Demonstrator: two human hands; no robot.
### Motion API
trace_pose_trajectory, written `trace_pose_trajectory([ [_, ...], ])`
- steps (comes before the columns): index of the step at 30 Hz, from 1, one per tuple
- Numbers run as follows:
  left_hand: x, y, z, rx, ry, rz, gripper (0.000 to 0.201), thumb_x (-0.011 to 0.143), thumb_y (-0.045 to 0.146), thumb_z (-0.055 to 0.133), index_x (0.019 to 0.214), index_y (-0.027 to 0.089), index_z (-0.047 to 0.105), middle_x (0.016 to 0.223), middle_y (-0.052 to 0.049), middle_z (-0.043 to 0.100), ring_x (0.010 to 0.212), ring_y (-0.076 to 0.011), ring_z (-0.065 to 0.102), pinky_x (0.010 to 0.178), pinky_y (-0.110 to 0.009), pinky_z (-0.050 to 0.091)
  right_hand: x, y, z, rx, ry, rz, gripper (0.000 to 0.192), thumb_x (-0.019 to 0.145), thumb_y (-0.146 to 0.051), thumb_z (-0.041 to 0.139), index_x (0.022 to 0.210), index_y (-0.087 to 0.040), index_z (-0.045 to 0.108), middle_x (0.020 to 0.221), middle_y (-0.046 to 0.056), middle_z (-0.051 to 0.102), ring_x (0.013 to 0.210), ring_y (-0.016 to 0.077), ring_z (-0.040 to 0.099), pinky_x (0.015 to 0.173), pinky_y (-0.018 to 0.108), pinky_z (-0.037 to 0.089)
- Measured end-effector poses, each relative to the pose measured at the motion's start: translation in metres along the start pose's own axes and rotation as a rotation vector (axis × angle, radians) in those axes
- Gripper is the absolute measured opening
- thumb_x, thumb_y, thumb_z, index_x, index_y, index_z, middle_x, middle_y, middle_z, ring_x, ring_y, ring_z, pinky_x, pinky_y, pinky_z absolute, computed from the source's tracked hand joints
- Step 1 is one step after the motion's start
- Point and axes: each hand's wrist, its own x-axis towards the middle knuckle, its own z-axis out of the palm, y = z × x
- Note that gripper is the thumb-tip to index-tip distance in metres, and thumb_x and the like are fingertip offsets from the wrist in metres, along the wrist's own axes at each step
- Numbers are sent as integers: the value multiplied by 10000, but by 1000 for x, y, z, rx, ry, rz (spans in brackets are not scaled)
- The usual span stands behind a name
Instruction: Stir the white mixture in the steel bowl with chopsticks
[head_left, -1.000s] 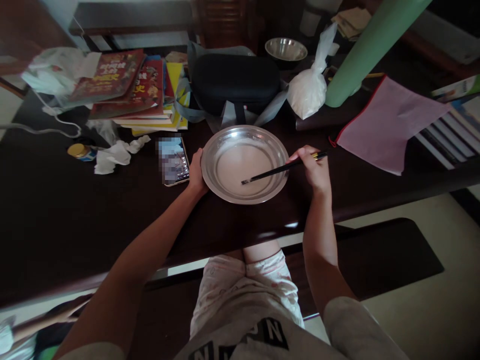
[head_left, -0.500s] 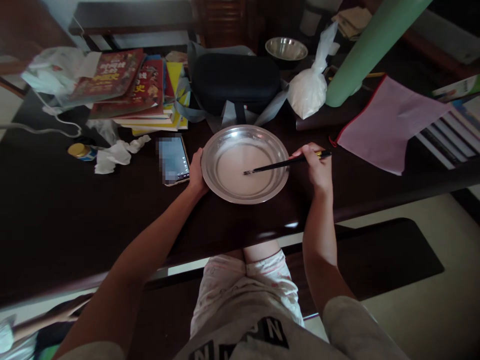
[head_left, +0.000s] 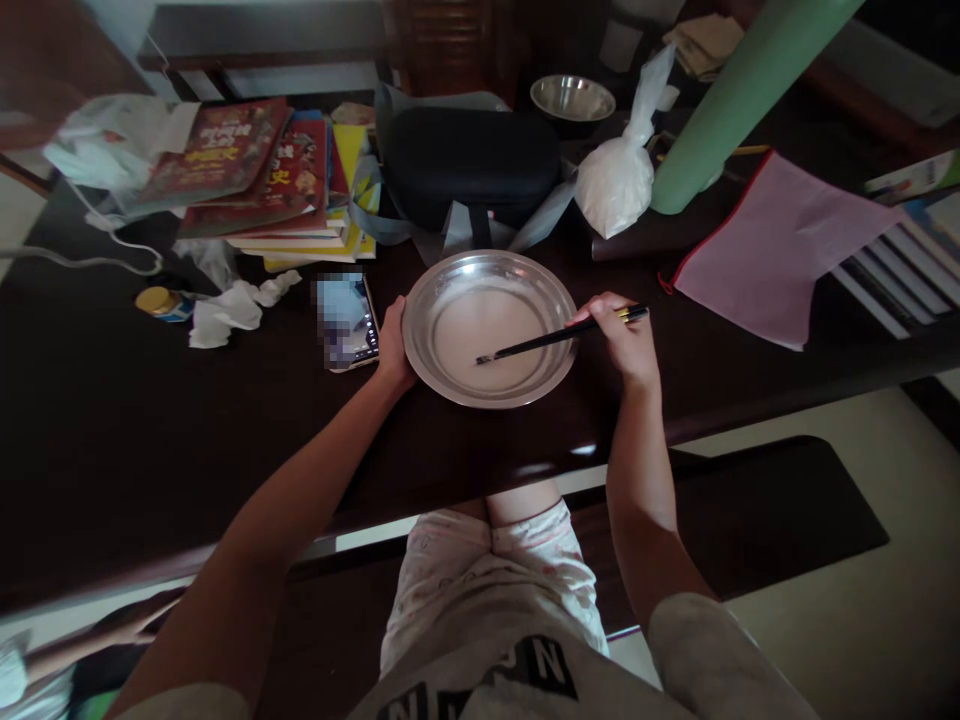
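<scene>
The metal dish point(head_left: 491, 328) sits on the dark table point(head_left: 150, 440) near its front edge, directly ahead of the person, with a shallow layer of pale, milky liquid point(head_left: 484, 330) in its bottom. The left hand point(head_left: 391, 345) grips the dish's left rim, fingers curled round the edge. The right hand point(head_left: 622, 335) pinches a pair of black chopsticks point(head_left: 559, 337) by their yellow-banded ends, just off the right rim; the tips slant down into the liquid near the middle of the dish. Just left of the left hand lies a phone point(head_left: 346, 322). Behind the dish are a black case point(head_left: 469, 165), a knotted white bag point(head_left: 619, 175), a stack of books point(head_left: 262, 180) and a pink pouch point(head_left: 772, 245).
</scene>
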Motion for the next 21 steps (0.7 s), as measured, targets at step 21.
trace_pose_trajectory([
  [21,-3,2,4,33,15,3,330,882,510,787,750,250,632,692,-6,713,975,-267,795,883,-351,649,0,-3,0,-5,0,-11,541,867,-767,773,655,-272,714,647,-7,749,695,198,777,709,352,649],
])
